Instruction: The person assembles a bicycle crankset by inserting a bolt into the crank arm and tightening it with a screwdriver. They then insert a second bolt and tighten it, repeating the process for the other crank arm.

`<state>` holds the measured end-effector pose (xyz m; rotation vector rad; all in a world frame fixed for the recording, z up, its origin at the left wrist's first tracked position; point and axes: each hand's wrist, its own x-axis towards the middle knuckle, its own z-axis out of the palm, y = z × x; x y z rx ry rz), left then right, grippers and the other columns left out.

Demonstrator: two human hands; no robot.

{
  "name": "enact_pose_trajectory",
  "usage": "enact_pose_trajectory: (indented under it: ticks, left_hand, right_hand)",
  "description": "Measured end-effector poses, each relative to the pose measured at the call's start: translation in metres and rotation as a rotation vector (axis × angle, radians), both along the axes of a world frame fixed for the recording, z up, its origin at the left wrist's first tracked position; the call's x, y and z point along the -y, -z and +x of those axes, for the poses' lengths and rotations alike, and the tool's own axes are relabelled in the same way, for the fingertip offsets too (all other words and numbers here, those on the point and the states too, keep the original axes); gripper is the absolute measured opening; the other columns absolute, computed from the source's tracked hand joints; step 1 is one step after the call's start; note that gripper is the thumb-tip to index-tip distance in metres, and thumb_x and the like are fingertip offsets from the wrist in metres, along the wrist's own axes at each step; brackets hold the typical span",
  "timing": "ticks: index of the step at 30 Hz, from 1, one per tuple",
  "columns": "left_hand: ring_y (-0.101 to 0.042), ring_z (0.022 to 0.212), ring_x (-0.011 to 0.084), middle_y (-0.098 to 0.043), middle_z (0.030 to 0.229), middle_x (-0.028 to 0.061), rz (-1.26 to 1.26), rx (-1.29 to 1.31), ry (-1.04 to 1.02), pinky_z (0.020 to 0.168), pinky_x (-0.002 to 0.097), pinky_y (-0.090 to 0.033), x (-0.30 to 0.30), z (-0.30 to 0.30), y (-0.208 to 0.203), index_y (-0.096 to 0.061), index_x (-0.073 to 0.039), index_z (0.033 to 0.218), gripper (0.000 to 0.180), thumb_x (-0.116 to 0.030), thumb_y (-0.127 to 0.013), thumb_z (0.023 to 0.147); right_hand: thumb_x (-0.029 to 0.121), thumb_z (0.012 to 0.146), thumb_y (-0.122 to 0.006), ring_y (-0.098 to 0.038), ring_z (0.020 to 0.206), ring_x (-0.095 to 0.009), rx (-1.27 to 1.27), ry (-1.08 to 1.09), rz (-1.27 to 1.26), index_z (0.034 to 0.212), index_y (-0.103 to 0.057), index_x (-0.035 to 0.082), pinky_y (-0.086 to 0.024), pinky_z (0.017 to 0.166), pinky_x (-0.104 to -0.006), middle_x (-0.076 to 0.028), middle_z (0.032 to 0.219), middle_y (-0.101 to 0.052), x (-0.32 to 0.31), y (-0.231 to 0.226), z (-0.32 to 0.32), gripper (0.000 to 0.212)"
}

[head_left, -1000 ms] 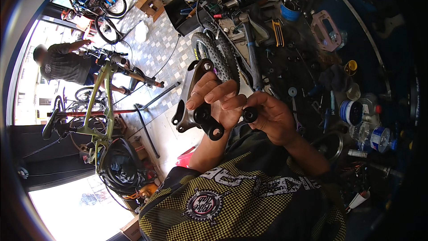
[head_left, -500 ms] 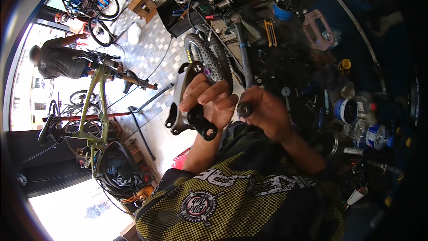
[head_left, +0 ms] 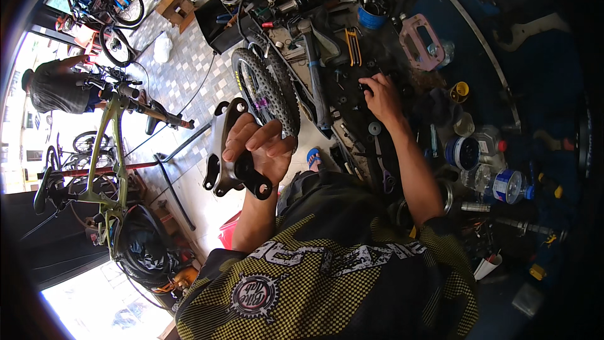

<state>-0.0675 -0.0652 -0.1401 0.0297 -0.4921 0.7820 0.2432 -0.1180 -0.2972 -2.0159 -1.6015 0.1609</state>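
Note:
My left hand (head_left: 261,148) is raised in front of my chest, its fingers closed round a black bicycle suspension rocker link (head_left: 218,138). The link has round eyelets at its ends, and its flat side faces left. Over the workbench at the right, my right hand (head_left: 384,101) is stretched out, thumb and fingers pinched together on a small dark part (head_left: 364,87) whose kind I cannot make out. Small loose pieces lie around those fingertips. Close by is a flat grey washer (head_left: 374,128).
A yellow folding hex-key set (head_left: 353,47), a blue tub (head_left: 373,11), a pink pedal (head_left: 421,43) and plastic bottles (head_left: 508,186) crowd the bench. A knobby tyre (head_left: 261,85) stands beyond my left hand. At the left are a green bike frame (head_left: 104,145) and another person (head_left: 60,88).
My right hand has moved from beside my left hand, away and out over the bench, carrying a small dark round part. The left hand still holds the rocker link. The whole view has shifted slightly.

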Motion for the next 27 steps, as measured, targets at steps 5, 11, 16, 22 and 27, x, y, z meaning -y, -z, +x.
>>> enact_pose_trajectory:
  ticks: [5,11,16,22,27]
  left_hand:
    - [-0.056,0.104,0.0113,-0.073,0.086,-0.0127,-0.018,0.015,-0.012,0.092,0.0348,-0.045,-0.001,0.001,0.003,-0.059,-0.018,0.093,0.014,-0.020,-0.073,0.097]
    - [-0.057,0.103,0.0117,-0.074,0.087,-0.0119,0.010,-0.011,0.052,0.092,0.0347,-0.045,-0.002,0.008,0.007,-0.059,-0.018,0.092,0.014,-0.020,-0.072,0.097]
    - [-0.057,0.103,0.0125,-0.074,0.087,-0.0108,-0.005,-0.020,0.058,0.090,0.0348,-0.046,-0.001,0.006,0.010,-0.059,-0.018,0.092,0.014,-0.020,-0.072,0.098]
    - [-0.058,0.102,0.0139,-0.074,0.088,-0.0090,0.000,-0.012,0.061,0.089,0.0351,-0.047,0.000,0.008,0.012,-0.060,-0.017,0.090,0.014,-0.019,-0.072,0.098]
    - [-0.058,0.103,0.0144,-0.074,0.088,-0.0081,0.008,-0.020,0.062,0.089,0.0354,-0.047,0.003,0.007,0.010,-0.060,-0.017,0.089,0.015,-0.020,-0.070,0.100]
  right_hand:
    - [0.018,0.086,-0.083,-0.062,0.107,-0.033,-0.082,-0.043,-0.072,0.114,-0.074,0.010,-0.051,0.095,-0.0460,-0.011,0.109,-0.065,0.026,-0.027,-0.024,0.030]
    - [0.019,0.085,-0.084,-0.064,0.100,-0.031,-0.108,-0.005,-0.047,0.115,-0.069,0.008,-0.053,0.088,-0.0440,-0.011,0.103,-0.067,0.036,-0.007,-0.036,0.035]
    - [0.015,0.085,-0.084,-0.064,0.089,-0.027,-0.423,0.016,-0.052,0.113,-0.065,0.007,-0.053,0.082,-0.0407,-0.009,0.092,-0.067,0.035,-0.073,-0.058,0.035]
    - [0.011,0.084,-0.084,-0.061,0.080,-0.021,-0.364,-0.061,0.070,0.114,-0.066,0.006,-0.052,0.074,-0.0351,-0.006,0.085,-0.060,0.038,-0.108,-0.067,0.035]
    - [0.006,0.083,-0.084,-0.064,0.089,-0.027,-0.400,-0.064,0.043,0.115,-0.064,0.005,-0.052,0.082,-0.0409,-0.008,0.087,-0.066,0.041,-0.122,-0.072,0.038]
